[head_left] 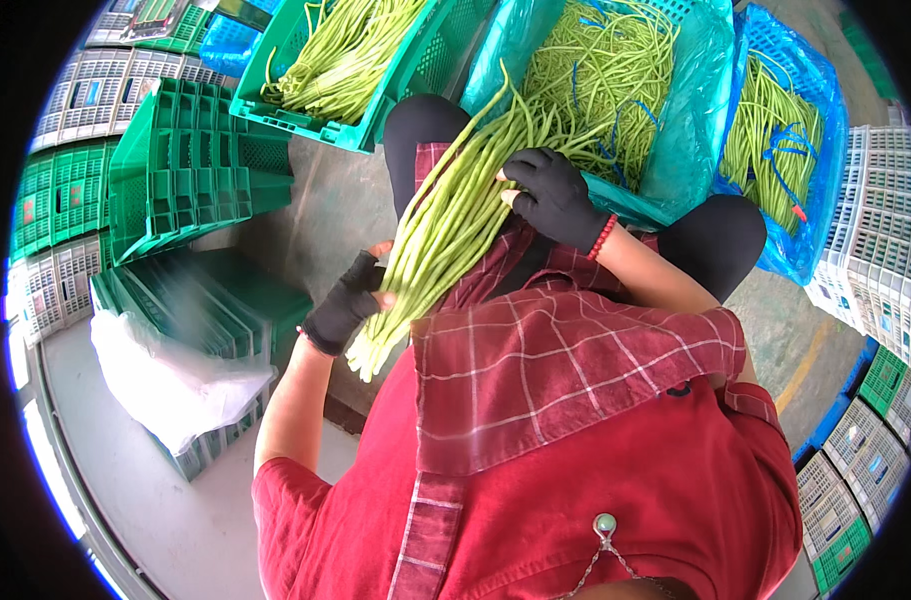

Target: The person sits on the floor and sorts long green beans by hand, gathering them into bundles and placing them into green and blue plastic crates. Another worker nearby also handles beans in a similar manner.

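A bundle of long green yardlong beans point(448, 232) lies slantwise over my lap. My left hand point(354, 300), in a black fingerless glove, grips it near its pale, evenly gathered lower ends. Higher up, my right hand point(549, 191), gloved alike, rests on the bundle's right side with thumb and fingertips against the beans; whether it grips them I cannot tell. Just beyond that hand, a crate lined with turquoise plastic point(688, 142) holds a heap of loose beans point(598, 82) with strands of blue tie among them. The bundle's upper tips overlap this heap.
At the upper left stands a green crate point(365, 135) with beans laid lengthwise. A blue-lined crate point(830, 150) of beans is at right. Nested green crates point(192, 165) and clear plastic bags point(177, 375) are on my left. White crates point(872, 232) are stacked at right.
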Tool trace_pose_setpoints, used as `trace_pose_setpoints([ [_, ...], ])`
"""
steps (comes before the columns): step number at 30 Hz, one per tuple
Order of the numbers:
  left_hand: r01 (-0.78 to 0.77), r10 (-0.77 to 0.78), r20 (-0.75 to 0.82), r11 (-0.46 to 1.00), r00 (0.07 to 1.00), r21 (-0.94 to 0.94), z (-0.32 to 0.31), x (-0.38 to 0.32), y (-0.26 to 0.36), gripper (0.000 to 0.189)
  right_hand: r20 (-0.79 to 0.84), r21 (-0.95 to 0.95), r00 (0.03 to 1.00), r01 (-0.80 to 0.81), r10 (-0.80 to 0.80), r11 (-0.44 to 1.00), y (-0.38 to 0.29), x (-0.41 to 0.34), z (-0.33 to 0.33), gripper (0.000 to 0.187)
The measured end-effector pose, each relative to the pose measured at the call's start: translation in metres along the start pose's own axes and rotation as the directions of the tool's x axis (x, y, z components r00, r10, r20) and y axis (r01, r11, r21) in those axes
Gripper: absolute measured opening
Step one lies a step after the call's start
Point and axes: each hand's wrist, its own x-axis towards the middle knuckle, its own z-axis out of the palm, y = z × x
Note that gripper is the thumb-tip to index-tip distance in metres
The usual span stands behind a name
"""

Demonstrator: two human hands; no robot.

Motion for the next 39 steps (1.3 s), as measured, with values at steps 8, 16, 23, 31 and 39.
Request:
trace_pose_setpoints([
  [8, 0.011, 0.077, -0.328, 0.966, 0.942, 0.257, 0.025, 0.017, -0.003, 0.046, 0.000, -0.099, 0.989, 0.150, -0.150, 0.984, 0.005, -0.006, -0.007, 0.028],
  [16, 0.252, -0.258, -0.002, 0.944, 0.966, -0.213, -0.010, 0.015, 0.008, 0.060, 0.111, -0.098, 0.992, 0.078, -0.067, 0.992, 0.003, -0.018, -0.006, 0.029],
  [23, 0.235, -0.246, -0.030, 0.949, 0.969, -0.208, -0.017, 0.020, -0.004, 0.056, 0.046, -0.039, 0.998, 0.049, -0.047, 0.998, 0.008, -0.012, -0.004, 0.020],
  [31, 0.189, -0.190, -0.037, 0.981, 0.981, -0.038, -0.008, 0.020, 0.002, 0.061, 0.244, 0.183, 0.866, -0.483, 0.436, 0.856, -0.002, 0.027, 0.016, 0.037],
  [39, 0.071, -0.072, -0.002, 0.977, 0.997, 0.203, -0.006, 0.025, -0.002, 0.069, 0.544, 0.696, 0.486, -0.716, 0.684, -0.045, -0.012, 0.027, 0.021, 0.020],
])
